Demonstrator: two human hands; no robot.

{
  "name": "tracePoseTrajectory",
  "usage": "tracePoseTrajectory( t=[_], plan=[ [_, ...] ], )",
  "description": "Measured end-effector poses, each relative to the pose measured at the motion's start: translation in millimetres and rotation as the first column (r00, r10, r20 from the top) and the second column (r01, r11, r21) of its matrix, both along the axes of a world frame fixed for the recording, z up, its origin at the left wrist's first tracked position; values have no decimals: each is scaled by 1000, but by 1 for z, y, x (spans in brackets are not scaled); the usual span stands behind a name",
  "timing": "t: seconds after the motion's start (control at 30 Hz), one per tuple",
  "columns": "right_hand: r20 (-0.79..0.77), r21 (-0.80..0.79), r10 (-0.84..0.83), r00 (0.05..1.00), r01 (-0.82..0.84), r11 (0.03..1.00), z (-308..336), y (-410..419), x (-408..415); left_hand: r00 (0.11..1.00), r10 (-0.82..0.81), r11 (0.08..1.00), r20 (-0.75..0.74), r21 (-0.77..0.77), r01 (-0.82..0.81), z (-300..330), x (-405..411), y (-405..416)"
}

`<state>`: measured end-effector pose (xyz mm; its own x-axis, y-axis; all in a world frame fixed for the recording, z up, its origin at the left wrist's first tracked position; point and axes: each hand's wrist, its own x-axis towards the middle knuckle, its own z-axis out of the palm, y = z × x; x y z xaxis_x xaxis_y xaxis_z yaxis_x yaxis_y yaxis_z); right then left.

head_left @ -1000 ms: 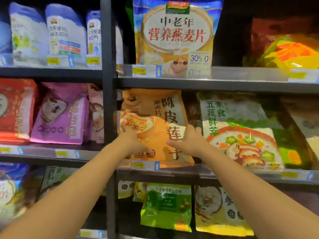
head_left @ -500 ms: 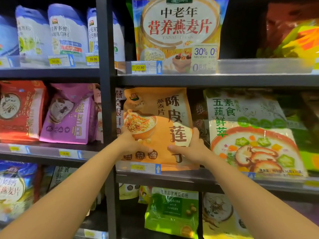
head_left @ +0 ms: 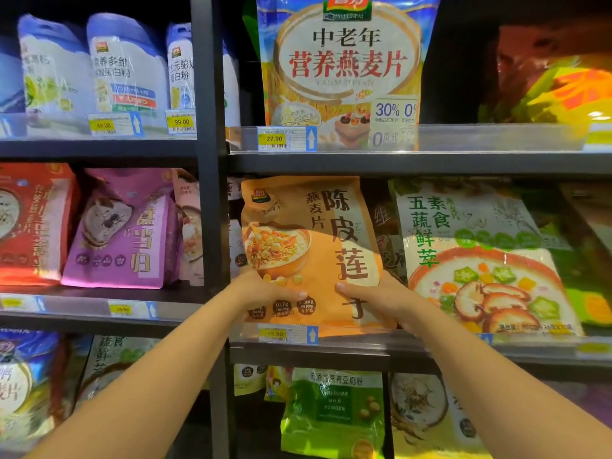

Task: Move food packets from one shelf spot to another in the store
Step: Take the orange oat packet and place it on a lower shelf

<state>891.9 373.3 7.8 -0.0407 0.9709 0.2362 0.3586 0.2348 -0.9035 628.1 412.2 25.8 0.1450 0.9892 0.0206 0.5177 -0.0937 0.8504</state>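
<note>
An orange oatmeal packet with a bowl picture stands upright on the middle shelf, just right of the black upright post. My left hand grips its lower left side, thumb across the front. My right hand grips its lower right side, thumb on the front and fingers behind. The packet's bottom edge sits behind the clear shelf lip with the price tag. More packets stand hidden behind it.
A white-green vegetable packet stands right beside the orange one. A big blue-yellow oat bag is on the shelf above. Purple and red packets fill the left bay beyond the black post. A green soybean bag lies below.
The view has moved closer and slightly up. Both hands have kept their hold low on the orange packet, which now stands a little straighter and higher in view.
</note>
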Motion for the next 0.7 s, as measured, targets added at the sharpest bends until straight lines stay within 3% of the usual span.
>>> tracePoseTrajectory(
  t=[0.1, 0.2, 0.4, 0.7],
  plan=[
    [57, 96, -68, 996, 62, 993, 2, -3, -5, 998, 33, 999, 62, -14, -32, -1, -1, -4],
    [131, 192, -143, 981, 117, 974, 12, -5, -9, 989, -35, 999, 147, 20, 33, 2, -2, -4],
    [189, 210, -253, 949, 213, 954, 37, -18, -9, 977, -104, 995, 185, 14, 103, 19, -3, -13],
    [16, 159, -241, 970, 235, 959, 45, -44, -2, 994, -108, 992, 11, 63, 107, 57, -5, -35]
  ],
)
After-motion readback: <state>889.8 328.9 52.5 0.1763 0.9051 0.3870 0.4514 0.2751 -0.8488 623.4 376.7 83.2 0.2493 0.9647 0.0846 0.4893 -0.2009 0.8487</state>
